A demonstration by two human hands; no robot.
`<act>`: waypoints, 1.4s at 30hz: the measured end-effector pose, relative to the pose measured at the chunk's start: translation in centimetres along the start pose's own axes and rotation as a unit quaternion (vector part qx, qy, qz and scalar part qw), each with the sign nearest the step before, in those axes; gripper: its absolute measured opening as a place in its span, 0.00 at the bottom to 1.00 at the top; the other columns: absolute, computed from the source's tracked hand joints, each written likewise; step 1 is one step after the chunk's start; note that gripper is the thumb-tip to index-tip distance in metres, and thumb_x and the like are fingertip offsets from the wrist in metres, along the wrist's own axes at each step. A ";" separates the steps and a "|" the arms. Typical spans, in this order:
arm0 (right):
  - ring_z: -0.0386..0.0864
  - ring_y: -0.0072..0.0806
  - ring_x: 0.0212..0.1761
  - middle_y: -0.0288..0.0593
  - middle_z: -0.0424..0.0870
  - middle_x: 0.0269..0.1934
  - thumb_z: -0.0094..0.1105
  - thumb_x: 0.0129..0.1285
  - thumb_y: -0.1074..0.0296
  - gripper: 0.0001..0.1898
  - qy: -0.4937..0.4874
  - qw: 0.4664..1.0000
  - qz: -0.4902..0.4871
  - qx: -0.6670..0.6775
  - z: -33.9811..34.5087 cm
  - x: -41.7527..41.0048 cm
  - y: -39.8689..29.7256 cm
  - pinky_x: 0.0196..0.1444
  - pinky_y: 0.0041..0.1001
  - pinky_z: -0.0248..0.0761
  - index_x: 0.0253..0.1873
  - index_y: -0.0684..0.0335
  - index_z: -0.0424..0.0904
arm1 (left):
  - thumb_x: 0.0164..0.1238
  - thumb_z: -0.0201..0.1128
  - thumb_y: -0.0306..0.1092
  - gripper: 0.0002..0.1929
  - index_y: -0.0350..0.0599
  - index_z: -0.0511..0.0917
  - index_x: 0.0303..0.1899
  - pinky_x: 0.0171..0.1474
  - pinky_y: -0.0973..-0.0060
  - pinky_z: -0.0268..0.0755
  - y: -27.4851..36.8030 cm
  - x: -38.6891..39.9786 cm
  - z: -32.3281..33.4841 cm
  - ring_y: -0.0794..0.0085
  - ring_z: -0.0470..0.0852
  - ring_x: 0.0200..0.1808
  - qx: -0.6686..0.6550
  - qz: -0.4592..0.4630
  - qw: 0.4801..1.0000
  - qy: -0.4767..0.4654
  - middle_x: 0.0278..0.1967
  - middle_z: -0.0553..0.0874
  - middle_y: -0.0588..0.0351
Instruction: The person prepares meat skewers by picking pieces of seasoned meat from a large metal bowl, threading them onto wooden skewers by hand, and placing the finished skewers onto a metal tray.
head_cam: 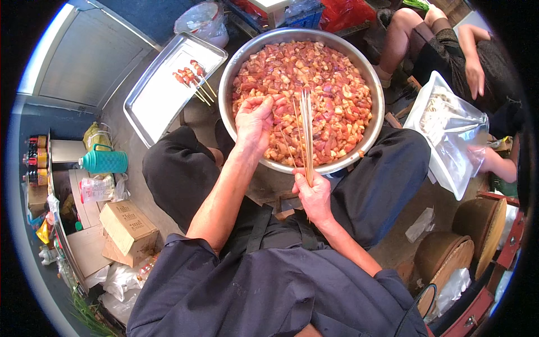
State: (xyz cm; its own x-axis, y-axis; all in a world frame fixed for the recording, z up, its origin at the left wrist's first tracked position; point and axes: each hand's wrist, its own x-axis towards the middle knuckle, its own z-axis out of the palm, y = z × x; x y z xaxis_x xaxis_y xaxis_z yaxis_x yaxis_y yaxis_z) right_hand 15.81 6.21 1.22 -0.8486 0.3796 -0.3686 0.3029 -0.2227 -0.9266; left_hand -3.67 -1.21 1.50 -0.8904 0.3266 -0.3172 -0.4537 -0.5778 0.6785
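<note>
A wide steel basin between my knees is full of diced raw meat, red with paler chunks. My left hand is over its left part, thumb and fingers pinched together. Reddish meat shows at those fingertips, but whether it is held or lies behind them is unclear. At the near rim, my right hand grips a bundle of thin skewers, which point away from me over the meat. A few skewers splay to the left of the bundle. Several loaded meat skewers lie on the right side of a metal tray.
A person's hand and bent legs are at the upper right, beside a white plastic tray with clear film. Round wooden blocks stand lower right. Leftward are a teal thermos, a cardboard box and shelved bottles.
</note>
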 end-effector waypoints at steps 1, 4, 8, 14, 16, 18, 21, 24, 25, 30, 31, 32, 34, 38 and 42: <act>0.66 0.12 0.20 0.29 0.74 0.20 0.53 0.69 0.68 0.09 -0.001 1.000 -0.003 -0.002 0.0 0.0 0.1 0.22 0.17 0.60 0.47 0.65 0.79 | 0.67 0.59 0.22 0.08 0.42 0.66 0.40 0.41 0.69 0.82 0.0 -0.1 0.2 0.58 0.85 0.43 -0.015 0.015 1.000 -0.009 0.44 0.83 0.39; 0.65 0.12 0.19 0.29 0.74 0.20 0.53 0.69 0.68 0.09 0.009 0.999 0.014 0.037 0.0 -0.1 -0.1 0.22 0.17 0.59 0.47 0.65 0.79 | 0.67 0.59 0.22 0.08 0.41 0.67 0.39 0.44 0.69 0.81 0.0 -0.4 0.2 0.58 0.85 0.43 -0.035 0.006 0.999 -0.024 0.44 0.83 0.40; 0.65 0.12 0.19 0.29 0.74 0.21 0.53 0.69 0.68 0.09 0.009 0.999 0.011 0.045 -0.1 -0.2 0.0 0.22 0.17 0.59 0.47 0.65 0.79 | 0.66 0.59 0.21 0.07 0.41 0.68 0.38 0.45 0.68 0.81 -0.5 -0.7 0.2 0.58 0.85 0.42 -0.056 0.015 0.998 -0.031 0.43 0.83 0.40; 0.65 0.12 0.19 0.29 0.74 0.21 0.54 0.69 0.68 0.09 0.013 0.999 0.015 0.038 0.0 -0.3 -0.1 0.22 0.17 0.59 0.47 0.66 0.79 | 0.65 0.59 0.19 0.07 0.41 0.69 0.37 0.45 0.66 0.81 0.0 -0.5 0.0 0.59 0.85 0.41 -0.021 -0.001 0.999 -0.035 0.41 0.83 0.41; 0.65 0.12 0.19 0.30 0.74 0.21 0.54 0.69 0.68 0.10 0.011 0.999 0.016 0.048 0.0 -0.4 -0.2 0.21 0.17 0.59 0.47 0.67 0.79 | 0.65 0.59 0.20 0.07 0.42 0.68 0.35 0.42 0.66 0.81 0.6 -0.2 -0.4 0.59 0.85 0.38 0.008 -0.027 0.998 -0.047 0.38 0.84 0.41; 0.65 0.12 0.19 0.30 0.74 0.20 0.54 0.69 0.68 0.10 0.013 0.999 0.015 0.040 0.0 -0.5 0.0 0.21 0.17 0.59 0.48 0.67 0.79 | 0.65 0.59 0.20 0.07 0.43 0.69 0.34 0.42 0.65 0.80 0.4 -0.4 -0.5 0.59 0.85 0.39 0.023 -0.035 0.998 -0.036 0.39 0.84 0.42; 0.65 0.12 0.19 0.30 0.75 0.20 0.53 0.68 0.68 0.10 0.015 0.999 0.014 0.043 0.1 -0.4 0.4 0.21 0.17 0.58 0.48 0.67 0.79 | 0.65 0.59 0.21 0.07 0.45 0.70 0.32 0.41 0.65 0.80 -0.4 -0.7 -0.5 0.59 0.85 0.39 0.038 -0.046 0.998 -0.025 0.38 0.84 0.42; 0.65 0.12 0.18 0.31 0.75 0.20 0.54 0.68 0.69 0.10 0.018 0.998 0.018 0.060 0.0 -0.5 0.4 0.20 0.17 0.58 0.47 0.67 0.79 | 0.65 0.60 0.22 0.07 0.45 0.70 0.32 0.39 0.65 0.80 -1.1 -1.3 -0.6 0.59 0.86 0.37 0.045 -0.057 0.997 -0.038 0.37 0.84 0.43; 0.65 0.12 0.18 0.31 0.75 0.20 0.54 0.68 0.69 0.09 0.021 0.997 0.021 0.066 0.0 -0.5 0.4 0.20 0.16 0.58 0.47 0.67 0.79 | 0.65 0.60 0.22 0.08 0.45 0.70 0.31 0.39 0.65 0.80 -1.3 -1.6 -0.5 0.59 0.86 0.37 0.053 -0.067 0.995 -0.052 0.36 0.84 0.43; 0.65 0.12 0.17 0.32 0.75 0.21 0.54 0.69 0.69 0.09 0.043 0.993 0.033 0.100 0.1 -0.3 -0.1 0.19 0.16 0.58 0.48 0.67 0.78 | 0.63 0.61 0.21 0.09 0.43 0.68 0.30 0.36 0.67 0.82 -3.3 -4.1 0.6 0.63 0.86 0.33 0.092 -0.103 0.989 -0.051 0.33 0.84 0.45; 0.64 0.11 0.17 0.32 0.75 0.21 0.54 0.69 0.69 0.09 0.054 0.991 0.031 0.120 0.0 -0.2 -0.2 0.19 0.15 0.57 0.48 0.67 0.78 | 0.63 0.61 0.20 0.09 0.42 0.68 0.30 0.34 0.71 0.82 -3.5 -4.6 1.1 0.64 0.86 0.32 0.098 -0.118 0.987 -0.049 0.33 0.84 0.45; 0.64 0.11 0.17 0.32 0.75 0.21 0.54 0.69 0.69 0.09 0.054 0.991 0.032 0.120 -0.2 -0.2 -0.3 0.19 0.15 0.57 0.48 0.67 0.78 | 0.63 0.61 0.20 0.09 0.42 0.68 0.30 0.35 0.70 0.83 -4.2 -5.0 1.2 0.64 0.86 0.33 0.073 -0.122 0.988 -0.054 0.33 0.84 0.45; 0.64 0.11 0.17 0.32 0.75 0.22 0.53 0.69 0.69 0.09 0.057 0.985 0.048 0.158 -0.5 0.0 -0.5 0.18 0.15 0.57 0.48 0.67 0.78 | 0.63 0.61 0.20 0.09 0.43 0.68 0.30 0.37 0.68 0.82 -4.0 -4.9 1.3 0.63 0.86 0.33 0.082 -0.113 0.989 -0.056 0.33 0.84 0.47; 0.63 0.11 0.17 0.32 0.76 0.23 0.53 0.69 0.69 0.09 0.029 0.987 0.046 0.153 -0.9 -0.1 -0.7 0.18 0.14 0.56 0.49 0.67 0.77 | 0.64 0.61 0.22 0.09 0.43 0.69 0.30 0.39 0.66 0.81 -2.3 -3.7 1.1 0.61 0.86 0.35 0.087 -0.068 0.993 -0.045 0.34 0.84 0.48; 0.63 0.11 0.17 0.33 0.76 0.23 0.53 0.69 0.69 0.10 0.032 0.992 0.035 0.120 -0.7 -0.4 0.3 0.18 0.14 0.56 0.48 0.68 0.77 | 0.65 0.61 0.23 0.08 0.44 0.69 0.31 0.39 0.68 0.81 -2.9 -4.0 0.6 0.61 0.87 0.37 0.123 -0.070 0.987 -0.071 0.36 0.85 0.48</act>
State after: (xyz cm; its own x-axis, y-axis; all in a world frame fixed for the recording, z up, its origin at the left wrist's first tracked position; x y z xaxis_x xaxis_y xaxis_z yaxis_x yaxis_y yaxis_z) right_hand 16.51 6.65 1.07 -0.7978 0.4091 -0.4429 0.2421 -0.4553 -0.8568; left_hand 1.24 -0.37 1.25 -0.7967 0.5029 -0.3353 -0.5341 -0.3261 0.7800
